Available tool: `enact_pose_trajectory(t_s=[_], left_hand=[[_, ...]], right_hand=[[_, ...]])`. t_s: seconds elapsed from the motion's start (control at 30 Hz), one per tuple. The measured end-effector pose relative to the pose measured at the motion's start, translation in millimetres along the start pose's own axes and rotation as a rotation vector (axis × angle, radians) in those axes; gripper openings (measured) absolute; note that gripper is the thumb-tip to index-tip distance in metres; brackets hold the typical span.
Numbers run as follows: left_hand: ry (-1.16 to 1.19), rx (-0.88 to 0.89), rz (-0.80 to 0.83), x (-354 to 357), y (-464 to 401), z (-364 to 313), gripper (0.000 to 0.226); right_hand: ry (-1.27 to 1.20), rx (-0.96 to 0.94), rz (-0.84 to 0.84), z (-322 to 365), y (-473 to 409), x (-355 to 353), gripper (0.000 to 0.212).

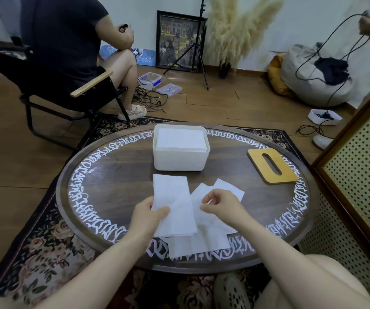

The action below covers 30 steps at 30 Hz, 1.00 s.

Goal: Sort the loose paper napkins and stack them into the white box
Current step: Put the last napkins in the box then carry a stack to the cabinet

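round table (pixel 117 175), left hand (pixel 148 216) pinching napkin (pixel 175 206) lengthwise toward white box (pixel 180 158)

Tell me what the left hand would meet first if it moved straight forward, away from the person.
Probably the white box. The left hand holds a napkin whose far edge lies just before the box. Depth is unclear, so the hand might pass slightly left of it.

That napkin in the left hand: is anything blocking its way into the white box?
Nothing visible. The napkin lies just before the white box, whose top is open; its wooden lid sits aside, right.
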<state>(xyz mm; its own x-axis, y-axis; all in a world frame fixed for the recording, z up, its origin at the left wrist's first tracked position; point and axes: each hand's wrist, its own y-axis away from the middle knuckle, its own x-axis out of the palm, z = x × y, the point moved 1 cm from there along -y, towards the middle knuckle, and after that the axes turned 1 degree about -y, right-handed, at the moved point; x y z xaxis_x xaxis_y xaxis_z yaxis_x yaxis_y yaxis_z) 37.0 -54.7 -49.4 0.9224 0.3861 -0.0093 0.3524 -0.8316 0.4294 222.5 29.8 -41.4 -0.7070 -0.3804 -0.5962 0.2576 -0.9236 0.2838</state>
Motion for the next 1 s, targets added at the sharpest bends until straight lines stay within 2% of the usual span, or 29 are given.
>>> enact_pose_trajectory(t_s=[0.07,0.13,0.23,0.33,0.57,0.7,0.77,0.9,1.0], left_hand=[[0.012,0.012,-0.034,-6,-2,-1,0.021],[0.033,0.022,-0.059,-12,-3,-1,0.02],[0.051,0.019,-0.081,-21,-4,0,0.019],[0.053,0.021,-0.089,-28,-5,3,0.019],[0.072,0.016,-0.088,-37,-8,1,0.019],[0.077,0.019,-0.088,-36,-7,-2,0.018],[0.083,0.025,-0.088,-35,-7,-4,0.018],[0.066,0.04,-0.106,-33,-7,-4,0.017],[0.067,0.036,-0.135,-33,-8,-2,0.019]], right_hand=[[0.214,-0.002,-0.092,-8,-10,-11,0.019],[0.36,0.03,-0.123,-16,-19,-20,0.038],[0.414,0.11,-0.095,-26,-31,-24,0.065],[0.4,0.175,-0.037,-30,-37,-20,0.079],[0.296,0.235,-0.028,-29,-39,-17,0.059],[0.299,0.173,-0.041,-24,-36,-13,0.036],[0.224,0.15,-0.034,-23,-33,-10,0.026],[-0.042,0.155,-0.059,-23,-23,2,0.021],[-0.117,0.152,-0.109,-22,-18,8,0.013]])
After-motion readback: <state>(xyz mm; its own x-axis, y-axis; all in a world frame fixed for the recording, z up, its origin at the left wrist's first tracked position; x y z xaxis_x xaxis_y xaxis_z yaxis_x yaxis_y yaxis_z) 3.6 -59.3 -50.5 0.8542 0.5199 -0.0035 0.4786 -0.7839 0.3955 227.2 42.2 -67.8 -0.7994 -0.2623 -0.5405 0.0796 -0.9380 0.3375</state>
